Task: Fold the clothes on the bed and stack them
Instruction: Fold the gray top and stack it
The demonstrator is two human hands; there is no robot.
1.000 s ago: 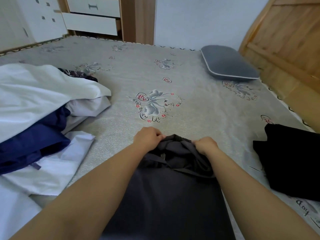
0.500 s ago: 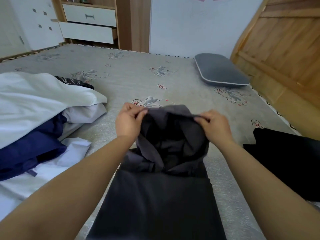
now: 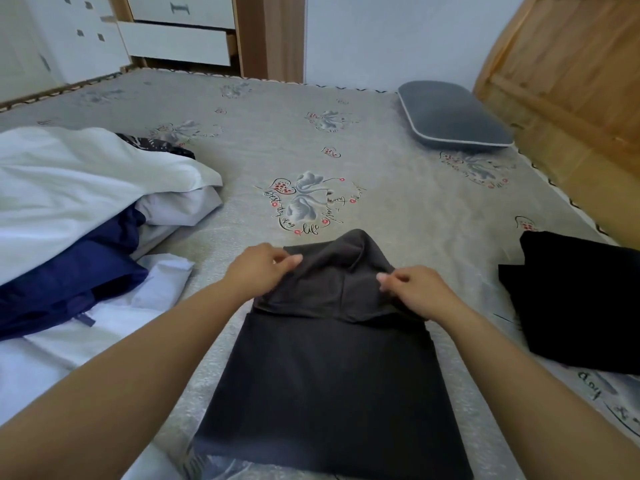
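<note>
A: Lowering now, both hands have come down since half a second ago. Then they held the dark grey garment [image 3: 329, 358] raised and bunched open; now its upper part is folded down over the flat lower part, close to the mattress.

B: And the grip?

A: The left hand [image 3: 261, 268] pinches the fold's left edge between thumb and fingers. The right hand [image 3: 412, 289] pinches the right edge the same way. The garment lies on the bed [image 3: 398, 209] straight in front of the person, between the two forearms.

B: Any writing to read?

A: The word "life" in the script around the printed flower and heart motif [image 3: 304, 202], just beyond the garment. The rest of the script I cannot make out.

B: The surroundings?

A: A grey patterned bed cover. On the left, a heap of white clothes [image 3: 76, 181] with a navy garment [image 3: 69, 271] among them. On the right, a black garment [image 3: 575, 299]. A grey pillow [image 3: 453, 116] lies at the far right beside the wooden headboard [image 3: 571, 71]. White drawers [image 3: 176, 39] stand past the far edge.
</note>
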